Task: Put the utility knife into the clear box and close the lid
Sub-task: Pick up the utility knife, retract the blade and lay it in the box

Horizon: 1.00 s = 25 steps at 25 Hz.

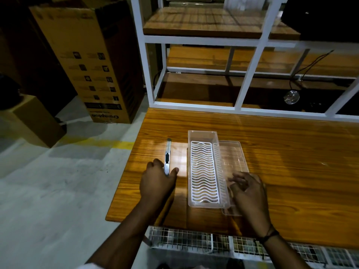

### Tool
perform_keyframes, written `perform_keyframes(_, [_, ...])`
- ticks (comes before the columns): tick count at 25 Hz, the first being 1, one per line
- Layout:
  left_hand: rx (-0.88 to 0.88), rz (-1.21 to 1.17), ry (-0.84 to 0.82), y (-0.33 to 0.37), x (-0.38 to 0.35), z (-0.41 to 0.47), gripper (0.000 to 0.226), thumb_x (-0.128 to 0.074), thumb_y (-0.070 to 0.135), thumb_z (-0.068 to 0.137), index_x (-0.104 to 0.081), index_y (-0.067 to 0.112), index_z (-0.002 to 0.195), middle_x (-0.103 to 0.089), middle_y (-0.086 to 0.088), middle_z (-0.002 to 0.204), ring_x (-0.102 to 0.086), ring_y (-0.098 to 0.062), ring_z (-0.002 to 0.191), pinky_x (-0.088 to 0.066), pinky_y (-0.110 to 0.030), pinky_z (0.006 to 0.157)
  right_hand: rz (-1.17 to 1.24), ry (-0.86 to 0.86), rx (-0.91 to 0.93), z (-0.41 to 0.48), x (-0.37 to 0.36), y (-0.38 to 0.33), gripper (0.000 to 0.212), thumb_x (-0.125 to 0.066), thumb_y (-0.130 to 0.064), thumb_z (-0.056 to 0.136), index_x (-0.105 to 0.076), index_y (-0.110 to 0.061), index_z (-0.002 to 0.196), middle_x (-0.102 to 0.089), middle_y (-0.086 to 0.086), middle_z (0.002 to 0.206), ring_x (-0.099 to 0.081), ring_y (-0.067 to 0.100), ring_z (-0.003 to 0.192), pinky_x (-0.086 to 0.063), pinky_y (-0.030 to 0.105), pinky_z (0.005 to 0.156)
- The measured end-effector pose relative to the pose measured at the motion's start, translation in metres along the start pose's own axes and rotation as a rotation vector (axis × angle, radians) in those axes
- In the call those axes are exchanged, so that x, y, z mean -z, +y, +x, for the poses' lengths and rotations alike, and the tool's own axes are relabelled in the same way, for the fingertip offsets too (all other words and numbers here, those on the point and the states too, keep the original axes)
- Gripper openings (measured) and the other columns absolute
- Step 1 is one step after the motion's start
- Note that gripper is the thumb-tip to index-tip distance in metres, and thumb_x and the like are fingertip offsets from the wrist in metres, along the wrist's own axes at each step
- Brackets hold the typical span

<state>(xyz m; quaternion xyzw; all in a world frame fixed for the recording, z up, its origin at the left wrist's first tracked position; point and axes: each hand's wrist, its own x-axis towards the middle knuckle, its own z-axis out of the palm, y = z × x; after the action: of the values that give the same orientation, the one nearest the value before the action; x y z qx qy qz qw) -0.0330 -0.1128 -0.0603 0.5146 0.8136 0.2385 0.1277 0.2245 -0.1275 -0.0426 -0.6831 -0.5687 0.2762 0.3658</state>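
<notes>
Left hand (158, 179) pinches the near end of the one utility knife (167, 156), which lies flat on the table (291, 162) just left of the single clear box (204, 169). It looks slim, stiff, light and probably slick, so the handle sides are the hold. Right hand (246, 189) hovers loosely open, its grip empty, over the one lid (233, 158) beside the box.

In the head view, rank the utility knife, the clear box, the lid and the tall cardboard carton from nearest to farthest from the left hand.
From the left hand:
1. utility knife, its near end touched by the fingers.
2. clear box, just right of the hand.
3. lid, beyond the box's right side.
4. tall cardboard carton, on the floor, far left.
</notes>
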Motion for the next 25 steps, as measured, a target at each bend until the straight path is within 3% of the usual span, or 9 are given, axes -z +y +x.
perform_keyframes(6, [0.067,0.109,-0.006,0.018,-0.005,0.038,0.06,-0.066,0.056,0.088,-0.057,0.008,0.123,-0.06,-0.014,0.125,-0.067,-0.035,0.105,-0.053,-0.039,0.073,0.019,0.017,0.025,0.0,-0.002,0.003,0.031,-0.071,-0.015,0.082,-0.065,-0.04,0.098,-0.054,-0.013,0.108,-0.062,0.03,0.11,-0.05,0.053,0.1])
perform_keyframes(11, [0.081,0.137,-0.005,0.021,-0.007,0.051,0.054,-0.066,0.052,0.089,-0.059,0.007,0.118,-0.064,-0.015,0.118,-0.068,-0.036,0.104,-0.055,-0.04,0.079,0.05,0.019,0.02,-0.002,-0.002,0.007,0.033,-0.073,-0.015,0.081,-0.065,-0.044,0.096,-0.05,-0.029,0.109,-0.061,0.028,0.114,-0.052,0.051,0.099])
perform_keyframes(17, [0.047,0.182,0.005,0.021,-0.007,0.054,0.044,-0.062,0.047,0.089,-0.068,0.007,0.107,-0.07,-0.014,0.108,-0.071,-0.036,0.097,-0.056,-0.038,0.077,0.002,0.05,0.065,-0.002,-0.003,0.005,0.031,-0.073,-0.008,0.08,-0.069,-0.032,0.099,-0.056,-0.006,0.108,-0.058,0.029,0.112,-0.046,0.045,0.103])
perform_keyframes(20, [0.048,0.168,-0.013,0.022,-0.006,0.055,0.041,-0.061,0.045,0.087,-0.071,0.008,0.099,-0.072,-0.013,0.101,-0.071,-0.034,0.089,-0.052,-0.034,0.07,0.024,0.033,0.077,0.0,-0.006,0.004,0.03,-0.072,-0.011,0.081,-0.067,-0.036,0.099,-0.057,-0.006,0.111,-0.059,0.032,0.112,-0.047,0.047,0.102])
perform_keyframes(23, [0.036,0.141,-0.021,0.021,-0.004,0.057,0.038,-0.064,0.044,0.084,-0.072,0.008,0.094,-0.073,-0.012,0.095,-0.071,-0.033,0.082,-0.051,-0.032,0.064,0.08,0.039,0.116,0.0,-0.009,0.002,0.03,-0.071,-0.014,0.082,-0.068,-0.037,0.1,-0.054,-0.018,0.11,-0.06,0.032,0.111,-0.051,0.05,0.099])
perform_keyframes(25, [0.036,0.103,-0.029,0.019,-0.002,0.059,0.036,-0.069,0.042,0.084,-0.071,0.008,0.094,-0.073,-0.011,0.092,-0.071,-0.032,0.081,-0.046,-0.029,0.06,0.091,0.046,0.128,0.0,-0.009,-0.001,0.03,-0.071,-0.009,0.083,-0.068,-0.034,0.1,-0.054,-0.013,0.109,-0.058,0.032,0.113,-0.051,0.052,0.098])
